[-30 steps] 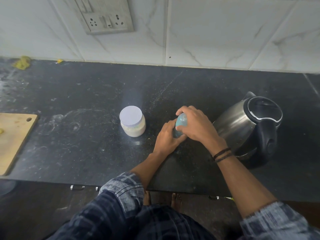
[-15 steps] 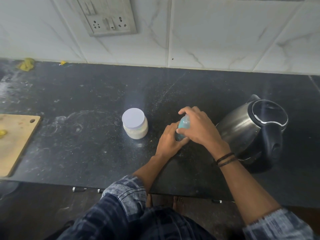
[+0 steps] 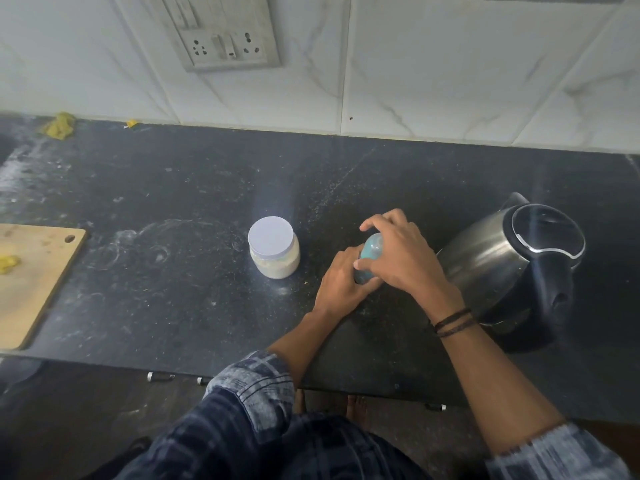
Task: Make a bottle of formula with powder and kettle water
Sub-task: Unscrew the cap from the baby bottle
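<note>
bottle (image 3: 372,249): blue, upright on desk (image 3: 173,278), between powder jar (image 3: 274,252) and kettle (image 3: 491,258) | left grip (image 3: 341,285): curled round bottle's lower body | right grip (image 3: 401,261): fingers curled over bottle's top | powder jar: white lid on, apart from both grips | kettle: lid down, just beside right grip

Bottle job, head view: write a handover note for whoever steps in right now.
Left hand grips the lower body of the blue bottle; right hand curls over its top.
On the dark counter: powder jar left of the bottle, lid on; kettle right of it, lid shut.
Done: nothing visibly added; the bottle's contents cannot be told.
Left: open bottle and jar, add powder, pour kettle water, close.
</note>
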`<state>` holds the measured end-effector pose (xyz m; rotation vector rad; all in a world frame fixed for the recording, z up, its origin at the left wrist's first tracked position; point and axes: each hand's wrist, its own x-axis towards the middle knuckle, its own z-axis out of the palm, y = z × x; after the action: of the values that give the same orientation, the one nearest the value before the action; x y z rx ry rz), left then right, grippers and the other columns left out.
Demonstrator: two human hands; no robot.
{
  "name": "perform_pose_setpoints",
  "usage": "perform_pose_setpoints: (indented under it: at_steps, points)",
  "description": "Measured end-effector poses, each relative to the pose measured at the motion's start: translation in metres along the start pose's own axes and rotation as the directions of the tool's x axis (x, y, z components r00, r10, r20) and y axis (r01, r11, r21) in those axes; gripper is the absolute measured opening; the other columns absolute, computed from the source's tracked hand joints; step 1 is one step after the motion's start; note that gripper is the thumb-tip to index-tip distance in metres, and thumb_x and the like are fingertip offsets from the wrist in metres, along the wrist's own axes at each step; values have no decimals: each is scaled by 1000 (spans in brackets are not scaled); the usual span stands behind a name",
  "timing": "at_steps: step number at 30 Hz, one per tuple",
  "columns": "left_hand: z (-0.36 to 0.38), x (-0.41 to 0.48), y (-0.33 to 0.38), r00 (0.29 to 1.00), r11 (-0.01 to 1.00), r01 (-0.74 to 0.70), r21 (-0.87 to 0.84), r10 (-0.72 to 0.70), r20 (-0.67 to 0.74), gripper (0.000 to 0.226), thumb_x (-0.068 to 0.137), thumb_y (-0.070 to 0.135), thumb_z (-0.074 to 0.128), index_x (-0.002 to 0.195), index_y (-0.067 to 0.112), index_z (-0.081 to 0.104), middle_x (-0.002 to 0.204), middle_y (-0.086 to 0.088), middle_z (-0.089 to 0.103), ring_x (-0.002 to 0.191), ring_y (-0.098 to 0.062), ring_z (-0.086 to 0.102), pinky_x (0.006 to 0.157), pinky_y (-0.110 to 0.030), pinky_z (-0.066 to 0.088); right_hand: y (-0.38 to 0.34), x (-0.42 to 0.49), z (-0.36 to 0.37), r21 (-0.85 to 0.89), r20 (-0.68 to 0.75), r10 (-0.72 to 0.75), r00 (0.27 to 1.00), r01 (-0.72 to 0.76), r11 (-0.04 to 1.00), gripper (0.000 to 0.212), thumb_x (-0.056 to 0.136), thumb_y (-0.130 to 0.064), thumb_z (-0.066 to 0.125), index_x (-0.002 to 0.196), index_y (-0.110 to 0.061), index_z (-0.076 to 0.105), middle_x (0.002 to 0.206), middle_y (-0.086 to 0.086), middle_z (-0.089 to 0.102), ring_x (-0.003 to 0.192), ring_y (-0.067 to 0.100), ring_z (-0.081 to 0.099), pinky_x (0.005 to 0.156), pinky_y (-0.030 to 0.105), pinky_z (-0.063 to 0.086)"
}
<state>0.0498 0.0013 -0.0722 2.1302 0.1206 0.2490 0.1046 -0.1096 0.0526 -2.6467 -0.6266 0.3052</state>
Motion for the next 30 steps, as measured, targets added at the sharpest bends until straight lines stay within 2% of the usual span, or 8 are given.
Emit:
perform_pose_setpoints:
  at_steps: [5,9,12,16,20,25,28,30]
  points:
    - [0,2,-3,1000,1000,2,7,-3,20,51,88,42,73,131,21,57,116,6,61,102,-9,53,87,-37,51,-1,0,-1,-11,45,1,999,-1,1000,48,82,-15,78,124,-27,58,125,-3,50,110,20,52,79,34,50]
    - [1,2,-3,1000,1000,-4,3,4,5,48,88,38,75,129,20,58,119,6,62,105,-10,53,88,-35,51,-1,0,-1,-10,3,-7,1000,7,1000,54,81,-25,81,128,-30,53,125,-5,46,107,16,49,75,30,42]
    - [1,2,-4,1000,1000,-4,-5,4,9,49,87,38,75,129,21,57,115,7,61,103,-12,54,85,-35,50,-2,0,-1,-20,41,-10,999,11,1000,46,83,-16,76,123,-28,58,122,-3,51,110,21,53,78,33,47]
    - [1,1,-3,1000,1000,-14,-5,14,1,48,88,37,76,129,20,58,118,4,62,106,-11,53,87,-31,48,-2,-1,0,8,9,-22,1000,22,1000,55,81,-34,81,129,-31,53,127,-6,43,109,15,44,79,30,44]
    - [1,1,-5,1000,1000,-11,-4,11,3,47,88,39,76,128,22,58,116,7,61,104,-10,53,87,-32,49,-1,0,0,-21,3,36,999,-36,999,43,85,-32,78,123,-25,59,121,-2,50,110,20,55,77,30,43]
    - [2,2,-5,1000,1000,-4,8,4,-5,51,88,42,76,131,22,57,122,5,61,109,-8,52,90,-30,49,-1,-1,-1,-24,-29,30,999,-31,999,64,83,-50,77,137,-26,51,132,0,44,117,21,47,79,29,40]
    - [1,3,-6,1000,1000,-10,-2,10,6,48,88,40,76,128,22,58,117,7,61,103,-8,52,88,-31,50,-1,-1,1,-42,8,33,999,-33,999,52,85,-36,78,130,-24,55,125,1,52,112,21,54,79,29,43]
    - [2,3,-7,1000,1000,-11,-8,12,9,48,87,38,76,128,22,59,113,9,60,99,-7,51,84,-27,48,1,-1,2,-41,32,7,999,-6,999,55,83,-23,80,131,-26,54,126,0,53,113,22,54,79,29,45]
